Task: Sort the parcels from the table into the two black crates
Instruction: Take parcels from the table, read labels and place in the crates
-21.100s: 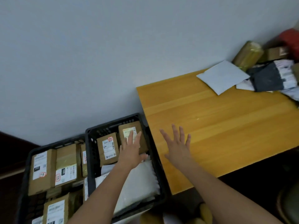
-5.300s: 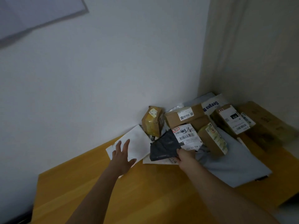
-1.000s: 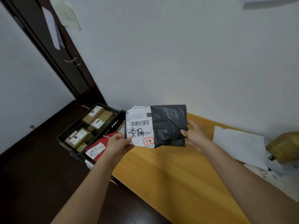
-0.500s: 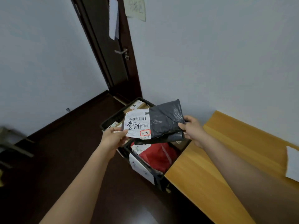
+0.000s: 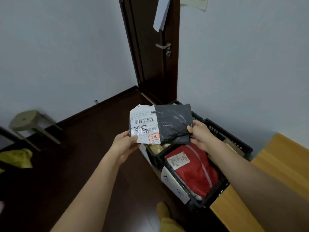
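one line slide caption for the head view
Both hands, left and right, hold a black labelled parcel above two black crates.

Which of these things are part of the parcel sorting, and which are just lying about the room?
Part of the job:
black parcel, held by left hand and right hand
near crate holding red parcel
far crate
wooden table

Just lying about:
stool
door
yellow cloth
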The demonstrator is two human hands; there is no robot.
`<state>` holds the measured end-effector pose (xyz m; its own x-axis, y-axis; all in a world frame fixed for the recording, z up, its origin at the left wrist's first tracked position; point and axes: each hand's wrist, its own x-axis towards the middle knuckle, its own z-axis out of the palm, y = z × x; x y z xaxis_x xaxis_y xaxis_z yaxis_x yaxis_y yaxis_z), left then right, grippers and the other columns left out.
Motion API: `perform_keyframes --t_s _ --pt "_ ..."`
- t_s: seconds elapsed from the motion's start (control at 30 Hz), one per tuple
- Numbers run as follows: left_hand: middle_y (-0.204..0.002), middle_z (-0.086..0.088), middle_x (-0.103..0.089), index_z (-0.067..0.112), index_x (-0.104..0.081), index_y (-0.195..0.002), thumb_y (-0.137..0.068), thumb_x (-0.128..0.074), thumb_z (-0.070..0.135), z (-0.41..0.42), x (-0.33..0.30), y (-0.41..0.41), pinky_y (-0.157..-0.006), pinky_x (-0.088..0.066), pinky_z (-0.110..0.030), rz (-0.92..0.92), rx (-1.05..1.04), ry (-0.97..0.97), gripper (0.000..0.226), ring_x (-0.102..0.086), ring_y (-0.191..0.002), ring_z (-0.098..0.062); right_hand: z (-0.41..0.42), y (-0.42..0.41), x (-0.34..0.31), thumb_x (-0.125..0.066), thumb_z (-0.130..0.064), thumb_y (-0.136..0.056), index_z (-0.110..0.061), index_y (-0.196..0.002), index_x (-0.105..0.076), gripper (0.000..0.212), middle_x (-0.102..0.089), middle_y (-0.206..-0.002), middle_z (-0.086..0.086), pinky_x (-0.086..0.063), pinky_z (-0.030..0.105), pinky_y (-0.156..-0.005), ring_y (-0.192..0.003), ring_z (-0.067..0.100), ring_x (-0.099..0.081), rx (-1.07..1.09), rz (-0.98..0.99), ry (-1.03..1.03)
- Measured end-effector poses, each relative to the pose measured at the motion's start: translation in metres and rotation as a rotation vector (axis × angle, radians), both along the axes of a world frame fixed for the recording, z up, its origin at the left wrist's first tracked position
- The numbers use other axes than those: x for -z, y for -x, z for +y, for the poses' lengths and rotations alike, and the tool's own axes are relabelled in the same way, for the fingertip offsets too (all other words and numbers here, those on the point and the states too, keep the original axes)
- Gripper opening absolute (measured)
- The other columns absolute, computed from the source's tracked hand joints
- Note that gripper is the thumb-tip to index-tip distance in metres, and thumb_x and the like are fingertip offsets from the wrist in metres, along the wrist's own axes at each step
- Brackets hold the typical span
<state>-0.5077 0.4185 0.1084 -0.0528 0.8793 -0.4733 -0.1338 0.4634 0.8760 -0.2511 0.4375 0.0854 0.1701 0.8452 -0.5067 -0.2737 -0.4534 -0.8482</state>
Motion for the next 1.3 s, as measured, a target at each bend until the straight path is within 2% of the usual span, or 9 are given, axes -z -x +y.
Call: perform_keyframes --t_s 0.17,0.27,0.43,0.57,0.7,0.87,1.1,1.23,1.3 --pt "-0.100 -0.006 -0.072 0.009 -0.063 -0.110 -0.093 -0.053 -0.008 0.069 -0.010 0.041 -0.077 -0.055 -0.030 0.113 -0.022 -0.047 0.026 -0.068 -0.089 -0.018 0.083 0.034 0.010 -0.043 0.003 -0.097 -0.022 -0.112 -0.062 0.035 -0.064 -0.120 0.003 -0.048 0.044 -0.100 -0.112 0.020 -0.058 -0.076 0.008 0.026" --pt "-0.101 -0.006 -0.072 0.008 -0.064 -0.109 -0.092 -0.055 -0.008 0.118 -0.019 0.064 -0.067 -0.056 -0.024 0.214 0.003 -0.058 0.025 -0.069 -0.085 -0.016 0.132 0.050 0.003 -0.044 0.007 -0.093 -0.021 -0.103 -0.063 0.034 -0.066 -0.113 0.002 -0.050 0.035 -0.089 -0.103 0.017 -0.059 -0.112 0.011 0.043" --pt "-0.105 -0.011 -0.071 0.002 -0.065 -0.109 -0.089 -0.059 -0.010 0.185 -0.026 0.090 -0.077 -0.058 -0.026 0.339 -0.009 -0.103 0.024 -0.069 -0.087 -0.019 0.199 0.075 -0.005 -0.046 0.006 -0.093 -0.015 -0.110 -0.064 0.032 -0.067 -0.115 0.005 -0.051 0.040 -0.097 -0.108 0.020 -0.061 -0.134 -0.033 0.003" --pt "-0.107 -0.011 -0.071 0.002 -0.064 -0.111 -0.090 -0.059 -0.007 0.233 -0.016 0.101 -0.073 -0.056 -0.024 0.357 0.034 -0.080 0.023 -0.068 -0.088 -0.019 0.233 0.086 -0.006 -0.046 0.005 -0.094 -0.013 -0.119 -0.063 0.034 -0.067 -0.114 0.005 -0.053 0.030 -0.075 -0.105 0.019 -0.062 -0.097 -0.028 -0.008" --pt "-0.105 -0.008 -0.071 0.006 -0.064 -0.110 -0.091 -0.060 -0.004 0.280 -0.003 0.100 -0.065 -0.051 -0.022 0.333 0.120 -0.046 0.022 -0.067 -0.085 -0.016 0.256 0.082 0.002 -0.052 0.001 -0.095 -0.015 -0.124 -0.060 0.034 -0.066 -0.118 0.007 -0.055 0.040 -0.093 -0.109 0.023 -0.063 -0.020 -0.055 0.035" --pt "-0.099 -0.004 -0.072 0.014 -0.065 -0.095 -0.091 -0.061 -0.003 0.345 0.007 0.092 -0.065 -0.049 -0.022 0.300 0.307 -0.071 0.018 -0.065 -0.080 -0.012 0.271 0.083 0.000 -0.051 0.004 -0.096 -0.013 -0.116 -0.059 0.027 -0.063 -0.096 0.003 -0.051 0.025 -0.060 -0.082 0.016 -0.061 0.139 -0.099 0.050" --pt "-0.093 -0.003 -0.072 0.011 -0.064 -0.092 -0.089 -0.061 -0.008 0.432 0.003 0.096 -0.061 -0.051 -0.020 0.291 0.552 -0.105 0.020 -0.066 -0.081 -0.012 0.284 0.102 0.000 -0.052 0.012 -0.092 -0.005 -0.128 -0.055 0.040 -0.061 -0.112 0.013 -0.052 0.030 -0.068 -0.087 0.020 -0.058 0.288 -0.122 0.110" --pt "-0.096 -0.006 -0.071 0.009 -0.063 -0.090 -0.085 -0.059 -0.015 0.467 0.013 0.084 -0.061 -0.054 -0.019 0.275 0.626 -0.114 0.025 -0.067 -0.090 -0.018 0.280 0.108 0.009 -0.067 -0.001 -0.089 -0.017 -0.132 -0.052 0.048 -0.059 -0.125 0.006 -0.053 0.041 -0.091 -0.110 0.024 -0.058 0.366 -0.066 0.069" --pt "-0.101 -0.011 -0.071 0.007 -0.063 -0.091 -0.082 -0.059 -0.018 0.476 0.024 0.072 -0.073 -0.057 -0.026 0.273 0.670 -0.098 0.027 -0.067 -0.095 -0.022 0.272 0.106 0.014 -0.076 -0.012 -0.085 -0.028 -0.134 -0.049 0.058 -0.059 -0.127 0.000 -0.056 0.046 -0.088 -0.117 0.024 -0.057 0.369 -0.046 0.070"
